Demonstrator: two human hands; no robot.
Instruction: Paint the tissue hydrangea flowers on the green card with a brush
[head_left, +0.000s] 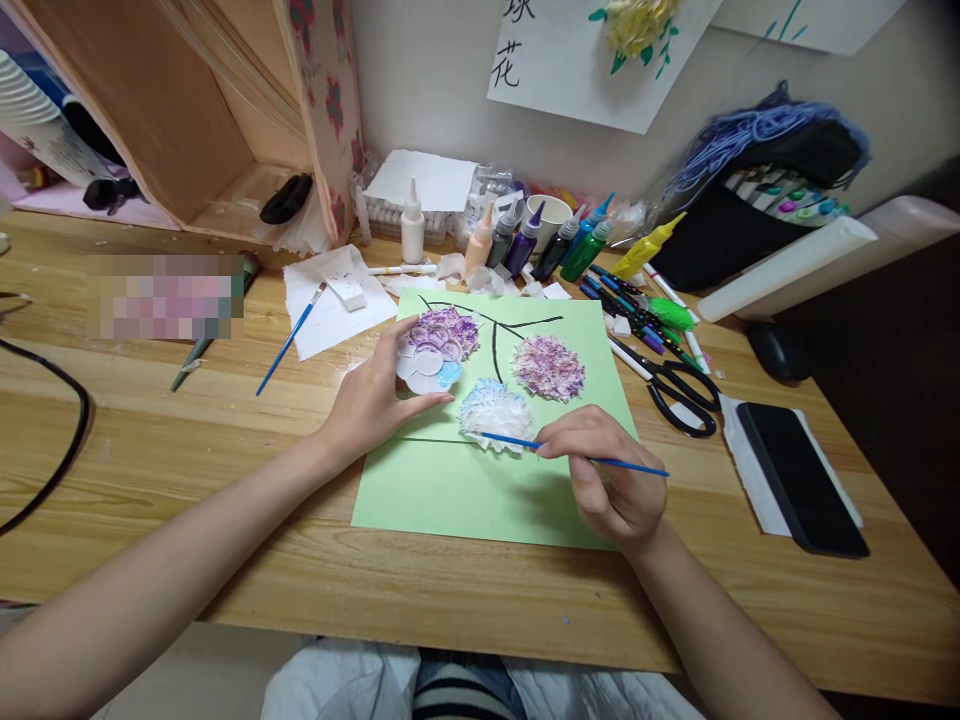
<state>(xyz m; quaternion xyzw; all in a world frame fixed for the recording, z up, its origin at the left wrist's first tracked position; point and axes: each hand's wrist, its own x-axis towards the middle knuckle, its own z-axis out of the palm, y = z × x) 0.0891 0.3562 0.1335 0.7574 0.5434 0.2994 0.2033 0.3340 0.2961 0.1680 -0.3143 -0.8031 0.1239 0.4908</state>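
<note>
On the wooden desk lies a sheet of green paper point(420, 490) with black drawn branches and three ruffled paper flowers. My right hand point(611, 475) pinches a thin blue paintbrush point(630, 465), its tip at the lower white flower point(499, 420), whose upper left edge is pale blue. My left hand point(375, 390) grips a small flower-shaped paint palette point(424, 368) by its edge, with light blue paint in one well. The palette partly covers the purple flower point(454, 328). To the right sits a pink-purple flower point(549, 367).
Several paint bottles point(523, 240) stand behind the paper. Scissors point(684, 395), markers point(637, 310) and a phone point(799, 478) on tissue lie to the right. Left are another brush point(291, 338) and a white tissue point(307, 290). A storage shelf point(217, 110) stands at the back left.
</note>
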